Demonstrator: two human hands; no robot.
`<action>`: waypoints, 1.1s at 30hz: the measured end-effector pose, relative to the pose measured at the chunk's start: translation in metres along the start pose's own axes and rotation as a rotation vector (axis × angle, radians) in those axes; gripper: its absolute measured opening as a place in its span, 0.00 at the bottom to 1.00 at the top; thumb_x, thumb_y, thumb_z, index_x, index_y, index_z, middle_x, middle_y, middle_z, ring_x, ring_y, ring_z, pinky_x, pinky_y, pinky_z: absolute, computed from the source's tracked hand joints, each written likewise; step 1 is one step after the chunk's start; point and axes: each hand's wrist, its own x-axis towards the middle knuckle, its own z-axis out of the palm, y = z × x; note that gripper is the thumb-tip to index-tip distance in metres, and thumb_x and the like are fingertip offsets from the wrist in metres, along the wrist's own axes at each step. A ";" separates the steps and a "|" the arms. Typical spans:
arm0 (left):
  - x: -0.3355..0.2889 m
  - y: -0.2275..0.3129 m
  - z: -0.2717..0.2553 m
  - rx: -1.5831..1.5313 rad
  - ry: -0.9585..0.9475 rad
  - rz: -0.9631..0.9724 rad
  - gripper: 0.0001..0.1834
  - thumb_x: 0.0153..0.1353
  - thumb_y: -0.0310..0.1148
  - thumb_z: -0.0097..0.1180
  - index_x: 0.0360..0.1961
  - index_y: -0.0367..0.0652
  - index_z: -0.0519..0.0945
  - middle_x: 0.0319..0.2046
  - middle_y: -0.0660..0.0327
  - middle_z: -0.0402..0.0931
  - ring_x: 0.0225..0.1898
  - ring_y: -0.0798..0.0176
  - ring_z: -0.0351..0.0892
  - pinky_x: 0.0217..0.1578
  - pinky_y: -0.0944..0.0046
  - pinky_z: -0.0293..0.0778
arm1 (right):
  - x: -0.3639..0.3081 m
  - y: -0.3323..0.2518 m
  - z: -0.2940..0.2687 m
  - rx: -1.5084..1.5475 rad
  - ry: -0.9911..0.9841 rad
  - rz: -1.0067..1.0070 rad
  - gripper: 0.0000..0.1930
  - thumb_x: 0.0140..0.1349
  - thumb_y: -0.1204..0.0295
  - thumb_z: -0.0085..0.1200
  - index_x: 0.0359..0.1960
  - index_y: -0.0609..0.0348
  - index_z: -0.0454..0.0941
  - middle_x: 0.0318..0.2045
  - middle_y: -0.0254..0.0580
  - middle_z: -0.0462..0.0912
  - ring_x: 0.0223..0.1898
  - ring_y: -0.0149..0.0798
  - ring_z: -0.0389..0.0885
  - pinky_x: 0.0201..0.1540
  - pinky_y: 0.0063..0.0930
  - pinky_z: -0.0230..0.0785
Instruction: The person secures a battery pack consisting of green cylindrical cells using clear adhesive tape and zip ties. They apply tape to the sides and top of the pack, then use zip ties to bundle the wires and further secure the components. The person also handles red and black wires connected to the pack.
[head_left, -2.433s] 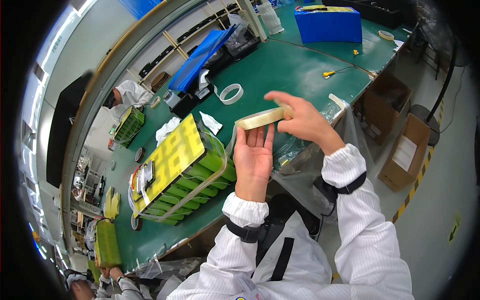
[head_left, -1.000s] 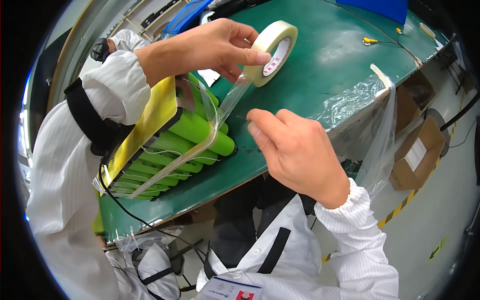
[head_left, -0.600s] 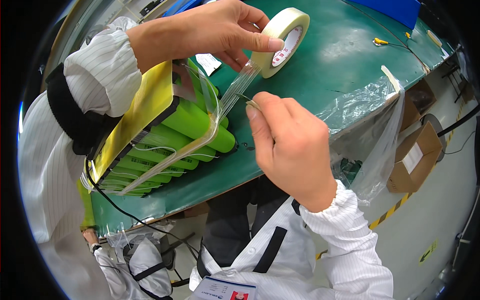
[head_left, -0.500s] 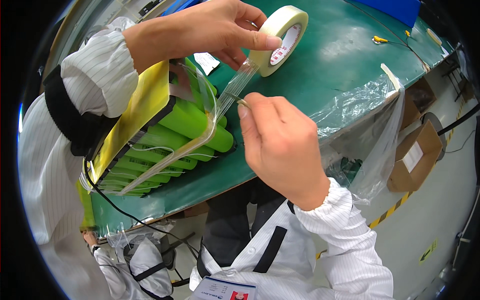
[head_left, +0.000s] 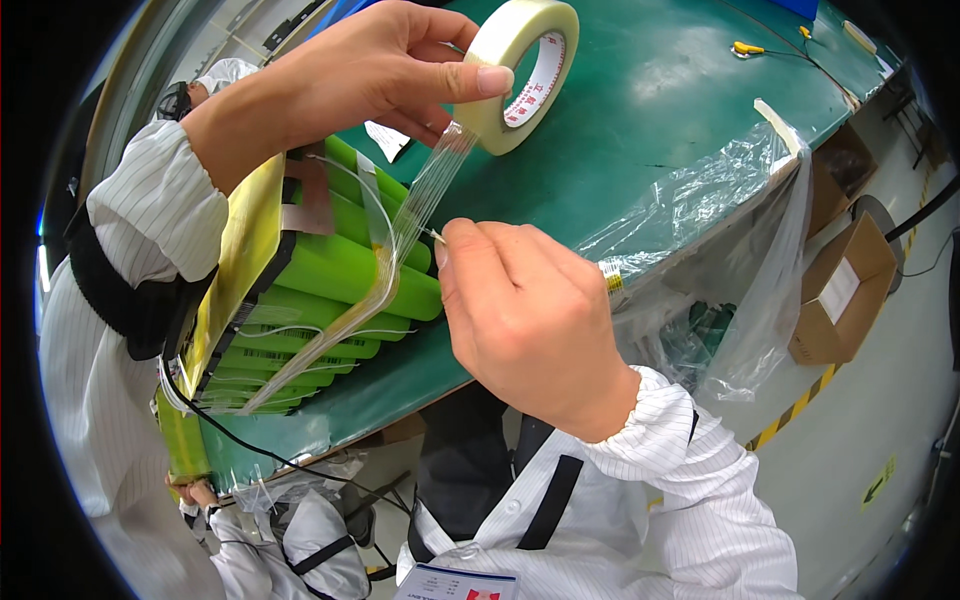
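Observation:
My left hand [head_left: 395,70] grips a roll of pale, translucent strapping tape [head_left: 545,80] by its rim, thumb on the near side. From the roll a clear, lined strip of tape [head_left: 432,185] stretches down onto a battery pack of green cylindrical cells [head_left: 330,265] and runs across the cell ends. My right hand [head_left: 535,315] is closed in a pinch just right of that strip. A small, thin blade-like tool [head_left: 436,236] pokes out from its fingertips toward the tape; most of it is hidden. Thin white wires [head_left: 290,330] and a yellow sheet [head_left: 245,265] are on the pack.
Under the pack is a green-topped table [head_left: 640,110]. Clear plastic film [head_left: 690,215] hangs over its right edge, near a cardboard box [head_left: 845,290] on the floor. Yellow clips on leads [head_left: 750,49] lie at the back. Another person's hands [head_left: 195,492] show at lower left.
Both hands have moved left, the left one with the tape roll, the right one also slightly lower. The pack appears shifted left in view. The taut strip still joins roll and pack.

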 end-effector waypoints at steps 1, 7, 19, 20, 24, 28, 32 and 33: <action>-0.001 0.000 0.000 -0.001 -0.009 0.000 0.29 0.64 0.49 0.61 0.57 0.37 0.73 0.43 0.57 0.83 0.39 0.65 0.86 0.44 0.64 0.83 | 0.000 0.000 0.001 0.005 -0.001 -0.004 0.09 0.52 0.81 0.62 0.35 0.69 0.79 0.26 0.45 0.80 0.25 0.44 0.80 0.27 0.33 0.73; 0.000 0.001 -0.002 0.007 -0.021 -0.043 0.30 0.64 0.50 0.61 0.57 0.38 0.73 0.43 0.57 0.84 0.38 0.65 0.87 0.44 0.65 0.83 | -0.001 -0.002 -0.002 -0.027 -0.006 -0.008 0.09 0.51 0.81 0.62 0.34 0.68 0.79 0.25 0.43 0.79 0.23 0.42 0.79 0.25 0.32 0.71; -0.002 -0.004 0.000 -0.001 0.018 0.047 0.31 0.64 0.49 0.61 0.58 0.37 0.72 0.44 0.57 0.83 0.41 0.65 0.86 0.46 0.64 0.83 | 0.007 -0.008 -0.005 -0.140 -0.057 -0.048 0.11 0.42 0.81 0.57 0.32 0.66 0.78 0.20 0.39 0.70 0.22 0.39 0.74 0.22 0.31 0.68; -0.003 -0.003 -0.002 0.017 0.012 0.016 0.31 0.64 0.49 0.61 0.58 0.37 0.72 0.44 0.57 0.83 0.41 0.65 0.86 0.46 0.64 0.83 | 0.007 -0.009 -0.004 -0.139 -0.055 -0.049 0.10 0.42 0.81 0.57 0.31 0.66 0.78 0.20 0.39 0.70 0.22 0.39 0.74 0.22 0.32 0.68; -0.001 -0.002 -0.002 0.011 -0.004 -0.004 0.30 0.64 0.49 0.61 0.58 0.36 0.72 0.43 0.57 0.83 0.41 0.65 0.86 0.45 0.65 0.83 | 0.012 -0.010 -0.007 -0.176 -0.103 -0.075 0.06 0.41 0.78 0.55 0.23 0.65 0.74 0.19 0.40 0.72 0.22 0.38 0.75 0.21 0.30 0.69; -0.002 -0.002 -0.001 0.011 0.025 0.029 0.30 0.64 0.49 0.62 0.57 0.37 0.74 0.41 0.58 0.84 0.40 0.66 0.86 0.44 0.65 0.83 | 0.021 -0.013 -0.009 -0.219 -0.169 -0.095 0.06 0.41 0.77 0.56 0.22 0.67 0.75 0.19 0.42 0.73 0.23 0.38 0.76 0.21 0.29 0.70; 0.000 -0.003 -0.004 0.016 0.003 0.019 0.29 0.63 0.49 0.63 0.55 0.37 0.76 0.39 0.59 0.84 0.40 0.68 0.86 0.44 0.66 0.83 | 0.024 -0.016 -0.011 -0.224 -0.193 -0.092 0.07 0.41 0.76 0.56 0.22 0.68 0.76 0.19 0.43 0.74 0.23 0.38 0.77 0.21 0.29 0.71; -0.001 -0.002 -0.004 0.017 0.007 0.018 0.29 0.63 0.49 0.63 0.54 0.38 0.76 0.39 0.59 0.84 0.40 0.68 0.86 0.43 0.66 0.83 | 0.022 -0.016 -0.011 -0.235 -0.183 -0.094 0.07 0.41 0.76 0.56 0.21 0.68 0.76 0.19 0.43 0.74 0.23 0.38 0.77 0.21 0.29 0.71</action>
